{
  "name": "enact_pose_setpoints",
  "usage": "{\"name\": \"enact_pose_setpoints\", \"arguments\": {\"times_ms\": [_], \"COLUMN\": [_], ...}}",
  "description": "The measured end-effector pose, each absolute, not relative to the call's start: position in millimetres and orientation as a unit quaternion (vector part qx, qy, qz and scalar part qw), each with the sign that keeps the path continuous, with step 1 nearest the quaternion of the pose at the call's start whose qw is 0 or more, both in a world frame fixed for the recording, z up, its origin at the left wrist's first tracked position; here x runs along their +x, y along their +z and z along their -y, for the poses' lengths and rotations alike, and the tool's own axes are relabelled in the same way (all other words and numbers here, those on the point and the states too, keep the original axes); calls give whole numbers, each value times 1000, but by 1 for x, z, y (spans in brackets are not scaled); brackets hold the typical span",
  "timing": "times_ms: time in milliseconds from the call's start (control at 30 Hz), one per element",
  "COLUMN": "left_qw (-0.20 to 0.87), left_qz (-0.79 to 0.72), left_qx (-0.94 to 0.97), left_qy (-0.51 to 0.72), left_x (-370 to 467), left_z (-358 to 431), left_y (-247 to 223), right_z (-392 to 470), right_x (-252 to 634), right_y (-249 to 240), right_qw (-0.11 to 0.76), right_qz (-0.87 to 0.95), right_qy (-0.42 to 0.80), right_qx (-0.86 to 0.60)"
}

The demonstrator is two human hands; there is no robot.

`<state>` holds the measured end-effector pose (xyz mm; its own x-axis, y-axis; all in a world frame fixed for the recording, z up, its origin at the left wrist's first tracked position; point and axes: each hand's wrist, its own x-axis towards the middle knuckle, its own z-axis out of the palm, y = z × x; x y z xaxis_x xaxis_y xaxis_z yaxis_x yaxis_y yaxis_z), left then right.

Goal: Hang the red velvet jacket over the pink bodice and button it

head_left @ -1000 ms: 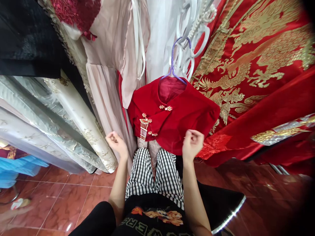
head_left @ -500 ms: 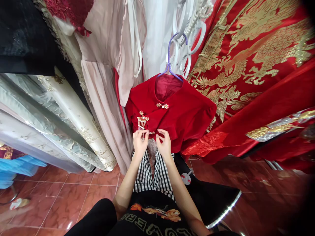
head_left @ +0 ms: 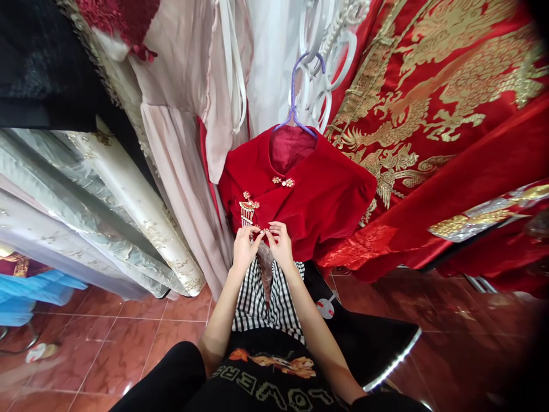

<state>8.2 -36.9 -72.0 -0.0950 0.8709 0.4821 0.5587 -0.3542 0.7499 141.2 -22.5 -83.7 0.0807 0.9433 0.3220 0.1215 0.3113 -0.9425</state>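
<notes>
A red velvet garment (head_left: 326, 194) hangs on a purple hanger (head_left: 294, 91), with a beaded clasp (head_left: 283, 182) at its collar and a tasselled ornament (head_left: 247, 209) on its front. My left hand (head_left: 245, 249) pinches the small beaded clasp low on the front, below the ornament. From the other side my right hand (head_left: 281, 245) pinches the same clasp, its fingertips close to those of the left. The fingertips partly hide the clasp. Below the hands lies black-and-white checked cloth (head_left: 249, 303).
Pale dresses (head_left: 171, 143) hang at the left, and red garments with gold embroidery (head_left: 450, 86) hang at the right. Behind the hanger is a white ring-patterned stand (head_left: 338, 63). A black item with a bright edge (head_left: 364, 343) is at the lower right, above red floor tiles (head_left: 171, 335).
My right hand has moved left, and both hands' fingertips have come together at the lower clasp. The view has shifted slightly.
</notes>
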Motion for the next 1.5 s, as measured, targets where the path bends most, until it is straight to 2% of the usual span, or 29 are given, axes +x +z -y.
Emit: {"name": "enact_pose_setpoints", "arguments": {"times_ms": [300,567,733,967,1067,1400,1500], "left_qw": [327,307,323,479,511,510,446], "left_qz": [-505,-496,-485,-429,-389,-405,-478], "left_qx": [542,572,475,340,315,298,383], "left_qy": [587,577,660,686,699,699,652], "left_x": [12,15,18,23,26,31,33], "left_z": [39,46,35,4,0,-6,3], "left_y": [-71,-61,-36,-12,-9,-2,2], "right_z": [31,35,46,61,63,65,68], "right_x": [145,149,159,162,162,163,170], "right_y": [-74,-65,-58,-47,-44,-37,-30], "right_qw": [566,569,594,593,588,556,541], "right_qz": [580,575,541,546,545,587,614], "right_qy": [379,383,399,442,449,447,424], "right_qx": [-448,-445,-442,-394,-395,-383,-387]}}
